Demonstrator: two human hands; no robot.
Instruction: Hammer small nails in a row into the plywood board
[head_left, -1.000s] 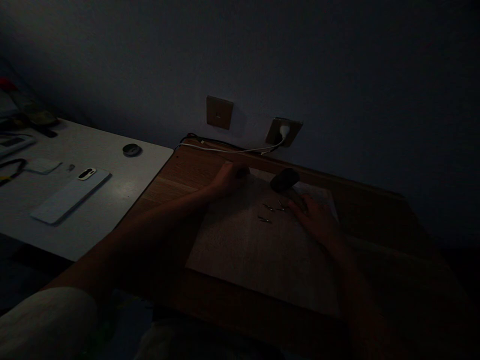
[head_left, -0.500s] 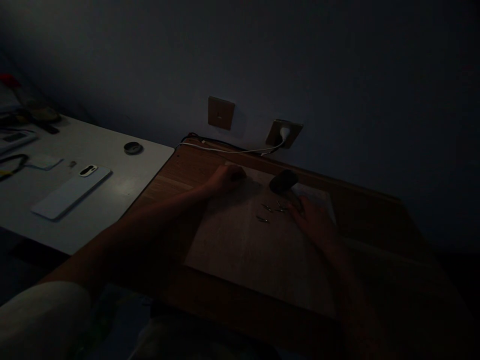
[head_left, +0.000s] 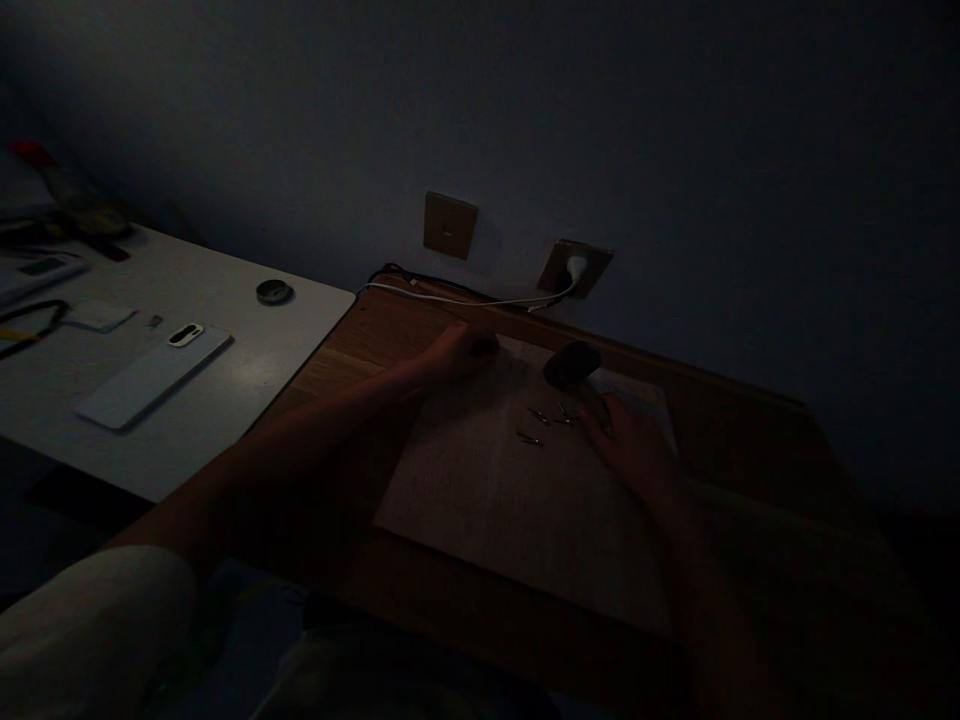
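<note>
The scene is very dark. A pale square board lies on a wooden table. My left hand rests at the board's far left corner, fingers curled closed on its edge. My right hand lies on the board's far right part, and its fingers are too dim to read. Three small metal pieces lie on the board just left of my right hand. A dark rounded object sits beyond them, close to my right fingertips.
A white desk adjoins on the left with a white phone, a small round dark thing and clutter at its far end. On the wall are a switch plate and a socket with a white cable running left.
Both hands stay where they were on the board. Only the view has shifted slightly.
</note>
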